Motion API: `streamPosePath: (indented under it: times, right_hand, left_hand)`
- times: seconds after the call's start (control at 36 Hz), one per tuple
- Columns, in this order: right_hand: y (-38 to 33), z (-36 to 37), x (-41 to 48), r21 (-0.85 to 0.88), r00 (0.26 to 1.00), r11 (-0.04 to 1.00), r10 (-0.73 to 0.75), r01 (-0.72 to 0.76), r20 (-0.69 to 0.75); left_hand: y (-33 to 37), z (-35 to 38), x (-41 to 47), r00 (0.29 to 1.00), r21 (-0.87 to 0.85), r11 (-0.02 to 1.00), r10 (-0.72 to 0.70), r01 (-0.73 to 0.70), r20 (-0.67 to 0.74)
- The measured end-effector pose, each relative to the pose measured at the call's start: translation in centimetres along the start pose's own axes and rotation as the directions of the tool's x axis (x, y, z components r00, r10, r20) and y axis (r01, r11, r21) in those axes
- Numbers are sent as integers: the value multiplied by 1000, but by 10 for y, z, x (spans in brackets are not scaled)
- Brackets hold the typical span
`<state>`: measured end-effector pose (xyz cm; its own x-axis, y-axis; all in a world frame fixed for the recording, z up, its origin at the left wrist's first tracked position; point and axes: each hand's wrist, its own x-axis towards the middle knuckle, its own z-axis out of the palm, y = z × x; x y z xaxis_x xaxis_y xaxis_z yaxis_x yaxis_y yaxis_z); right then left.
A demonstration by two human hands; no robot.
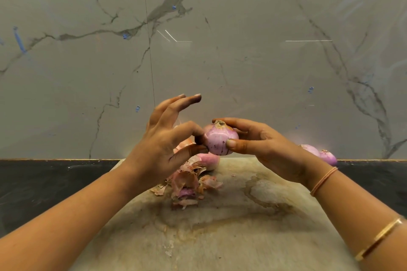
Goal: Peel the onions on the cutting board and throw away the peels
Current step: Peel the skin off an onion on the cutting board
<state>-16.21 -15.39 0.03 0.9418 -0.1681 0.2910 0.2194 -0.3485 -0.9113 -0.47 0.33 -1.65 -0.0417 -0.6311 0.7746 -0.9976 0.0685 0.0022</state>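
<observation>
My right hand [262, 145] holds a pink, mostly peeled onion [219, 139] in the air above the cutting board [242, 226], thumb below and fingers over its top. My left hand [163, 138] pinches at the onion's left side with thumb and forefinger, the other fingers spread upward. A heap of dry peels [187, 182] lies on the board below my left hand, with another onion [209, 159] partly hidden behind it. Two more pink onions [321, 154] sit at the board's far right edge, behind my right wrist.
The stained, pale cutting board rests on a black counter [44, 182]. A grey marble wall [220, 39] rises directly behind the counter.
</observation>
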Motion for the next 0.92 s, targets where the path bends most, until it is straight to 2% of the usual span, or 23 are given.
streamPosePath:
  times: [0.11,0.17,0.28,0.61,0.92]
  right_hand:
    - [1,2,2,-40,996,998,-50,47,-71]
    - [1,3,2,-83,993,995,-67,58,-100]
    - [2,7,0,-145,988,987,-82,62,-132]
    - [4,15,3,-191,990,980,-84,61,-114]
    - [2,17,3,-162,994,986,-45,30,-95]
  left_hand:
    - [-2,1,0,994,-53,994,-95,92,-54]
    - [0,0,1,980,-102,978,-187,180,-68]
    - [1,0,2,956,-155,946,-292,285,-26]
    - [0,8,-2,971,-202,950,-236,238,34]
    - [-4,12,-2,979,-155,966,-202,206,42]
